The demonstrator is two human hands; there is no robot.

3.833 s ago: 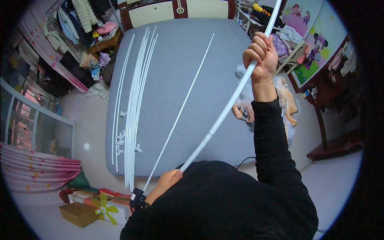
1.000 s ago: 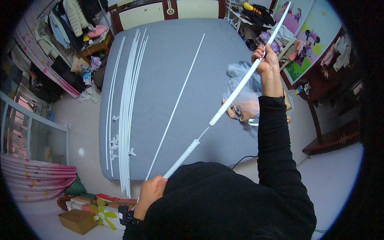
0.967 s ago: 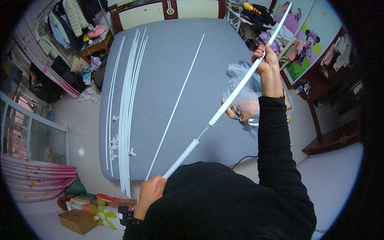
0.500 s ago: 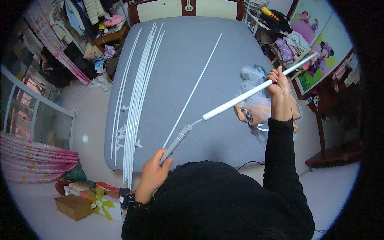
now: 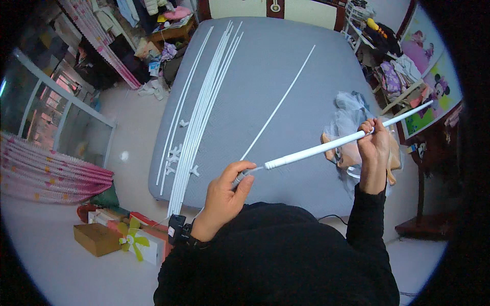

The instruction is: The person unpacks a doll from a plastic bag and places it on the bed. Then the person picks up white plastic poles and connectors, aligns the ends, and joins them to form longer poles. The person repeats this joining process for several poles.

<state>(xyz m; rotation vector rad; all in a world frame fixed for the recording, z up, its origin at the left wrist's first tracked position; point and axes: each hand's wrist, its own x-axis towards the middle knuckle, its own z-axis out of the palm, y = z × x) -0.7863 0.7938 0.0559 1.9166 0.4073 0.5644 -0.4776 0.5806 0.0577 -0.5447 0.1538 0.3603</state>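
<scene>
My left hand (image 5: 224,196) is closed around a grey tube (image 5: 239,178), with the fingers near its mouth. In my right hand (image 5: 374,143), the fingers wrap a long white pole (image 5: 316,150), which slants up to the right over the bed. The pole's ringed lower end points at the grey tube's mouth, and a thin pale strand joins the two. On the bed a single thin white rod (image 5: 280,103) lies with its near end by my left hand. Several white rods (image 5: 204,102) lie in a bundle further left.
White branched connectors (image 5: 175,152) lie beside the rods on the grey bed (image 5: 286,127). Clear plastic bags (image 5: 349,122) sit at the bed's right side. A cardboard box (image 5: 97,239) and a yellow-green fan-like object (image 5: 133,238) are on the floor at lower left.
My left hand has moved up the grey tube to near its mouth, and the tube now sits closer to the white pole's end. The pole lies flatter. The view has shifted too.
</scene>
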